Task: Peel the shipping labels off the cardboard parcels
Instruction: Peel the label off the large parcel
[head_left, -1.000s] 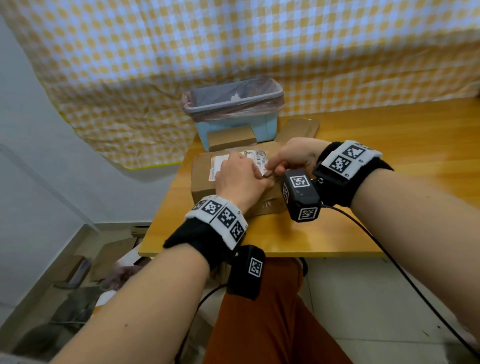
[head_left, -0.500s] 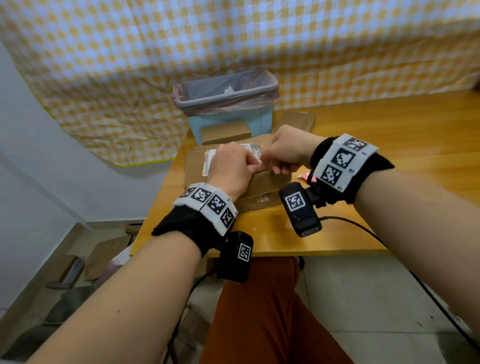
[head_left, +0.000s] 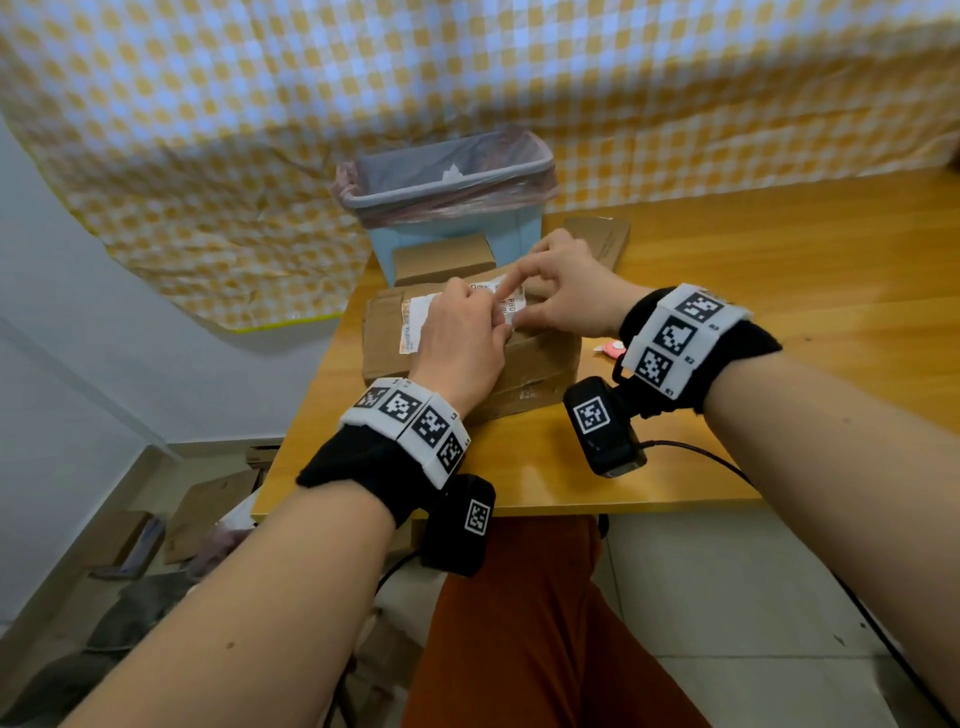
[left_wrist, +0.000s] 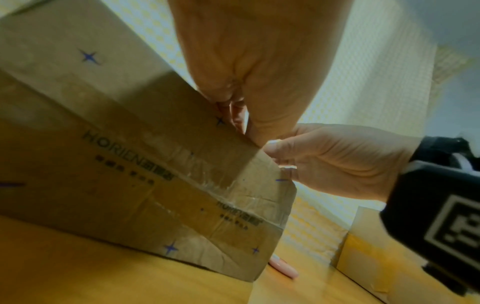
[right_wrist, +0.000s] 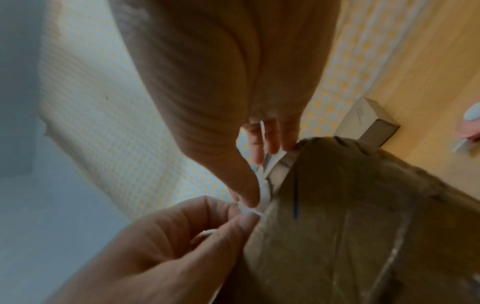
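Observation:
A brown taped cardboard parcel (head_left: 540, 358) lies at the table's left end, with a white shipping label (head_left: 415, 325) on its top. Both hands meet at the label's right end, near the parcel's front edge. My left hand (head_left: 498, 325) rests on the parcel with curled fingers and pinches the label's corner (right_wrist: 242, 208) with its thumb. My right hand (head_left: 519, 304) holds the lifted edge of the label (right_wrist: 265, 185) between thumb and fingers, its index finger stretched over the print. In the left wrist view both thumbs touch at the parcel's upper edge (left_wrist: 233, 144).
Behind the parcel stand a blue bin (head_left: 452, 182) with a plastic liner, a small cardboard box (head_left: 441, 257) and a flat cardboard parcel (head_left: 602, 236). A small pink and white object (head_left: 610, 351) lies on the wooden table (head_left: 779, 260). Flattened cardboard (head_left: 208, 509) lies on the floor, left.
My right index finger has straightened out over the label and the right wrist has risen. Both hands stay at the label's right end.

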